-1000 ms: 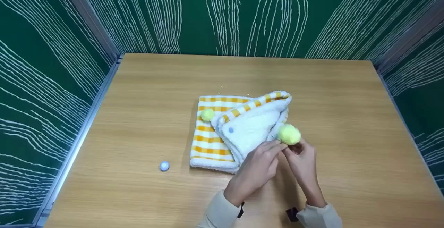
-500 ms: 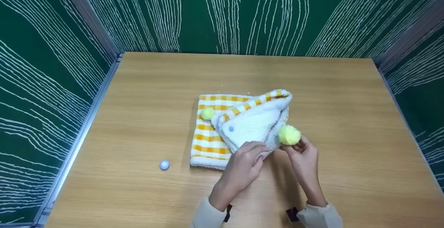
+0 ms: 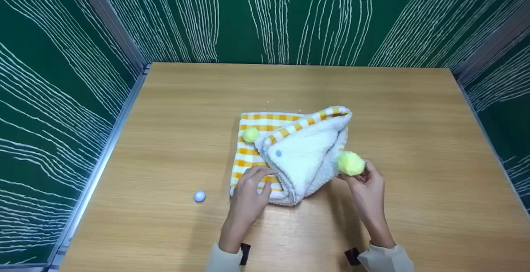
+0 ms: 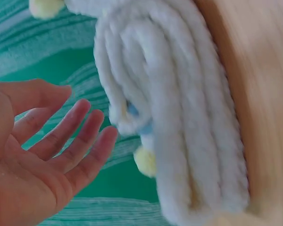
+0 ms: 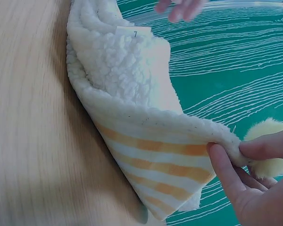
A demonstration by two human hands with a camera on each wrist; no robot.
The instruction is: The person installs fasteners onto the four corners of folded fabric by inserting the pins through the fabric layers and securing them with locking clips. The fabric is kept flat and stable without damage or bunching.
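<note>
A folded cloth [image 3: 298,148], yellow-and-white checked outside and white fleece inside, lies mid-table. One yellow pom-pom [image 3: 250,135] rests on its left part; a bigger one [image 3: 351,163] sits at its right corner. My right hand [image 3: 368,193] pinches that corner beside the pom-pom, and the right wrist view shows the corner [image 5: 226,139] between thumb and fingers, lifted, checked side out. My left hand [image 3: 248,197] hovers at the cloth's front left, fingers loosely bent; in the left wrist view its fingertips [image 4: 108,136] hold nothing. A blue dot [image 3: 278,153] shows on the fleece.
A small pale blue ball [image 3: 199,196] lies on the wooden table [image 3: 145,160], left of the cloth. Green walls [image 3: 236,19] with white lines stand at the back and sides. In the right wrist view a small white label [image 5: 133,32] sticks out of the fleece.
My left hand has let go near the right pom-pom and moved left across the cloth's front to its left part. My right hand keeps its grip on the corner almost in place.
</note>
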